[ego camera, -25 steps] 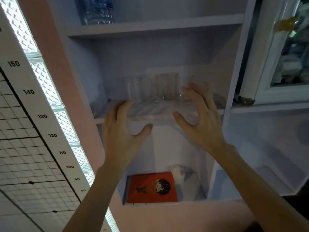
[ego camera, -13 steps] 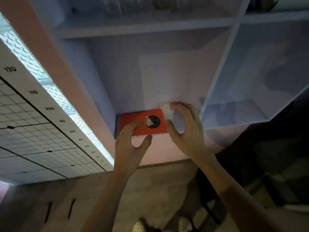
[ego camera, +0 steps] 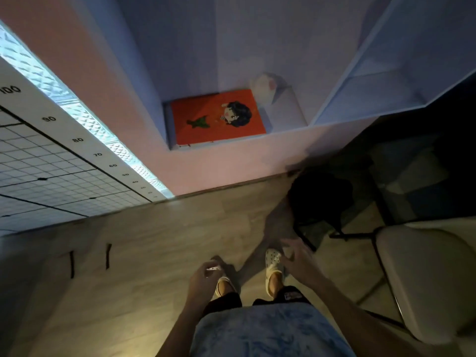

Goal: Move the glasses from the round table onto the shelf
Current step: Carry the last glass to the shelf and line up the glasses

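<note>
The glasses do not show in this view, so where they stand cannot be told. Of the shelf (ego camera: 371, 99) only the lowest compartments appear: flat, pale lilac-white boards with straight edges and a slanting upright divider.

An orange book (ego camera: 219, 117) lies flat on the bottom board of the left compartment. Its smooth cover bears a cartoon figure with dark hair and a green fish-tail shape. Touching or just behind the book's far right corner sits a small, rounded white object (ego camera: 265, 86) with a pink spot; what it is cannot be made out.

Left of the book rises a matt pink wall (ego camera: 103, 73), then a strip of bright, ribbed glass blocks (ego camera: 77, 109), then a white gridded chart (ego camera: 38, 150) printed with numbers.

Below the book spreads a pale wood-grain floor (ego camera: 154, 240) with two short black marks (ego camera: 108, 256) on it. Below and right of the book are a dark, soft-looking bag (ego camera: 319, 199) and a folding chair (ego camera: 425, 274) with a cream padded seat on thin metal legs.

Well below the book both hands hang over the person's white perforated clogs (ego camera: 274, 264). The left hand (ego camera: 203, 276) has a loose grip, fingers lightly curled and holding nothing. The right hand (ego camera: 300, 258) has a wide grip, fingers spread and relaxed, also holding nothing. A mottled blue shirt (ego camera: 257, 331) fills the bottom edge.
</note>
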